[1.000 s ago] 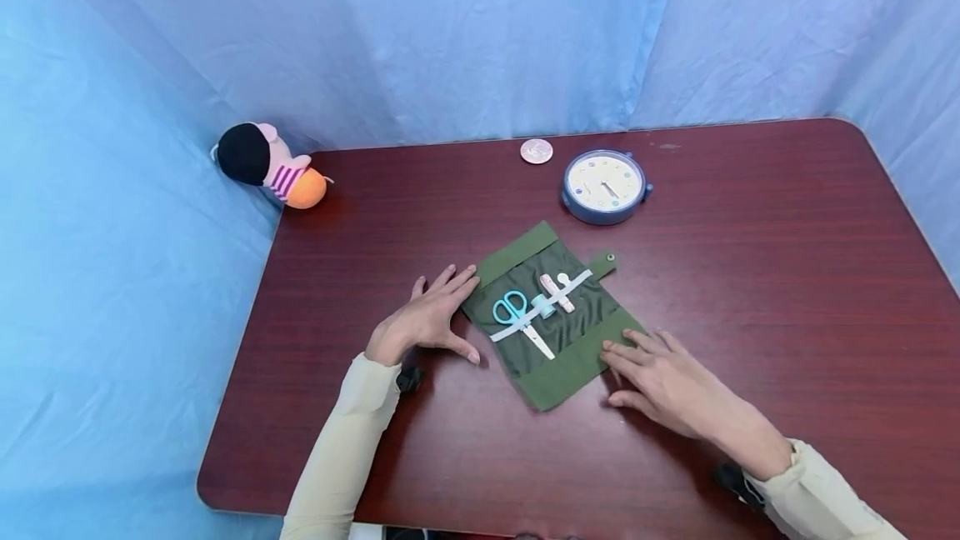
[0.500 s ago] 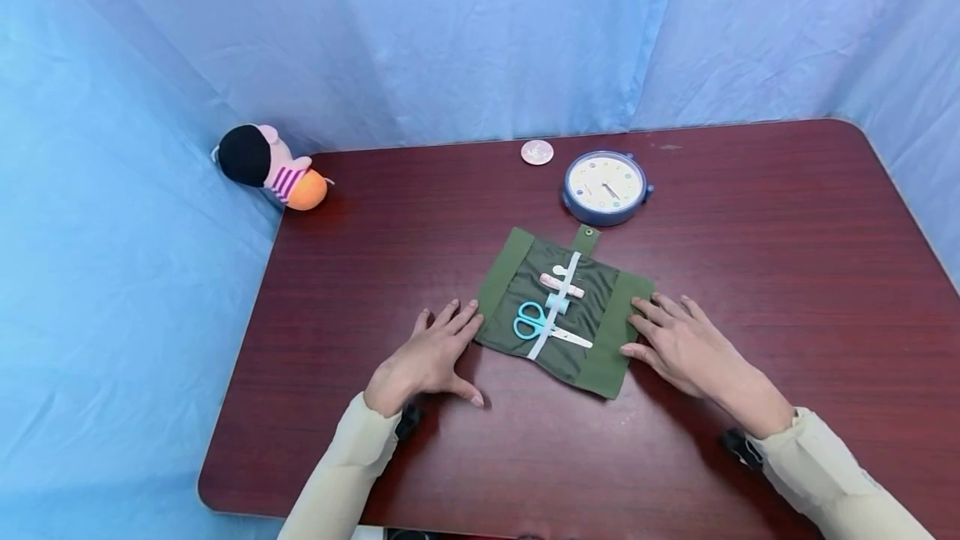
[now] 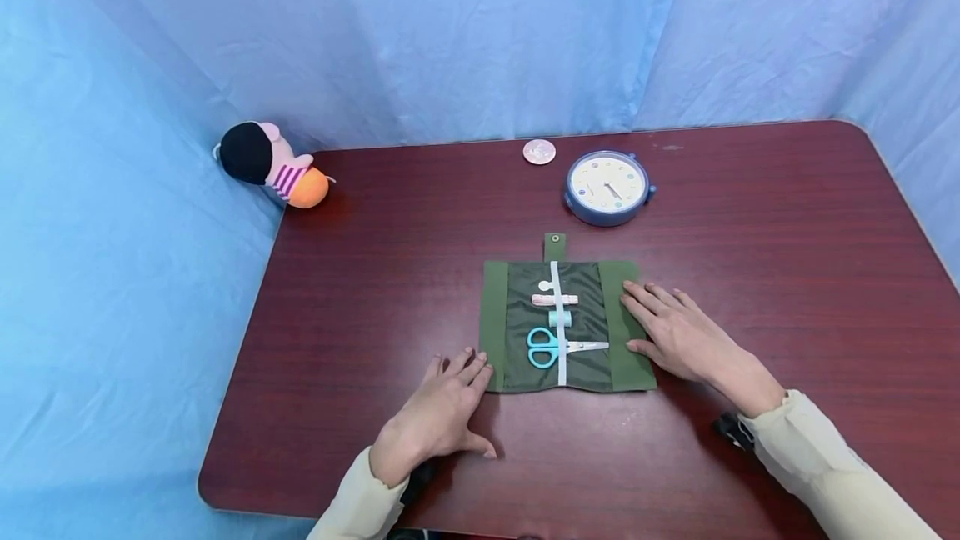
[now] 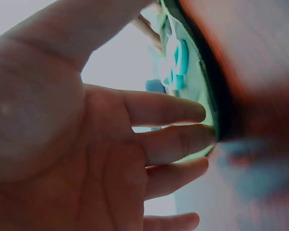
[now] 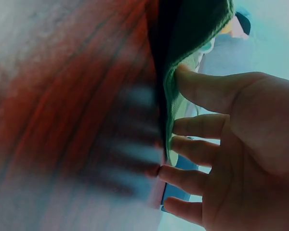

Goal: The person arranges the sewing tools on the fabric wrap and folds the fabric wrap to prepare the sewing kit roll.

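A green fabric sewing pouch (image 3: 495, 307) lies unrolled and flat on the table, its snap tab (image 3: 555, 247) pointing to the back. Under its white elastic band (image 3: 562, 369) sit scissors with turquoise handles (image 3: 542, 347), a light blue thread spool (image 3: 560, 319), a pinkish rolled strip (image 3: 544, 300) and a small white disc (image 3: 546, 285). My left hand (image 3: 438, 411) touches the pouch's front left corner with straight, spread fingertips, thumb apart on the table side. On the right edge rest the extended fingertips of my right hand (image 3: 686, 338); in the right wrist view its thumb (image 5: 207, 89) touches the fabric edge.
Behind the pouch a blue round clock (image 3: 607, 187) lies face up on the dark red table (image 3: 787, 273). A small pale round disc (image 3: 539, 152) is near the back edge. A plush toy (image 3: 281, 165) sits at the back left corner. Blue curtains surround the table.
The pouch has turned counterclockwise from a slant to lie square, its tab swinging from right to back. My left hand has moved toward the front edge; my right hand has shifted slightly back and right.
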Available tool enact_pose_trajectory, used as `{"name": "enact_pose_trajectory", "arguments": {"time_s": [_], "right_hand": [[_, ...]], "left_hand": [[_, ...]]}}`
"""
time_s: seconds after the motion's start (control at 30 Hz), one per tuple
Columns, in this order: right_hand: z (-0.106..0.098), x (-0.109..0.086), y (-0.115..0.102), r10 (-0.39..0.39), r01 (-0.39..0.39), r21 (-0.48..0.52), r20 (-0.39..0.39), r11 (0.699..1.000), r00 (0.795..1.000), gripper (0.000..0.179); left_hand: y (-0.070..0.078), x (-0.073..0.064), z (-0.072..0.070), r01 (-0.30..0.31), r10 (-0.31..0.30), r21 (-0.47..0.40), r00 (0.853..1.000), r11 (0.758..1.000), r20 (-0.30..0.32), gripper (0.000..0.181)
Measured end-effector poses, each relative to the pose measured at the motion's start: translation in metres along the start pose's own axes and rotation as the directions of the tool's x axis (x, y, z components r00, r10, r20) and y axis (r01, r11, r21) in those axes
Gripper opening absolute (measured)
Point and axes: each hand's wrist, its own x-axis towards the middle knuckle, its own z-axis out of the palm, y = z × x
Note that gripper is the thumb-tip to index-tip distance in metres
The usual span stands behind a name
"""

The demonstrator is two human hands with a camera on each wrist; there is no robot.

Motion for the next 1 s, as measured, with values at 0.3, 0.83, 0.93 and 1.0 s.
{"name": "enact_pose_trajectory", "arguments": {"time_s": [0.3,0.83,0.93,1.0], "right_hand": [[0.003,-0.001,0.004,-0.043,0.044,0.018,-0.036,0.999,0.998,0.063],[0.008,-0.042,-0.041,-0.237,0.227,-0.07,-0.266,0.971,0.934,0.049],[0.013,-0.041,-0.044,-0.242,0.221,-0.107,-0.27,0.969,0.932,0.038],[0.014,-0.041,-0.043,-0.239,0.216,-0.109,-0.289,0.97,0.927,0.03]], "left_hand": [[0.0,0.003,0.008,-0.076,0.105,0.133,0.968,0.988,-0.228,0.072],[0.007,0.02,0.005,-0.099,0.216,0.383,0.937,0.919,-0.275,0.023],[0.008,0.023,0.007,-0.102,0.248,0.413,0.915,0.905,-0.317,0.012],[0.007,0.024,0.007,-0.118,0.265,0.404,0.906,0.907,-0.331,0.009]]}}
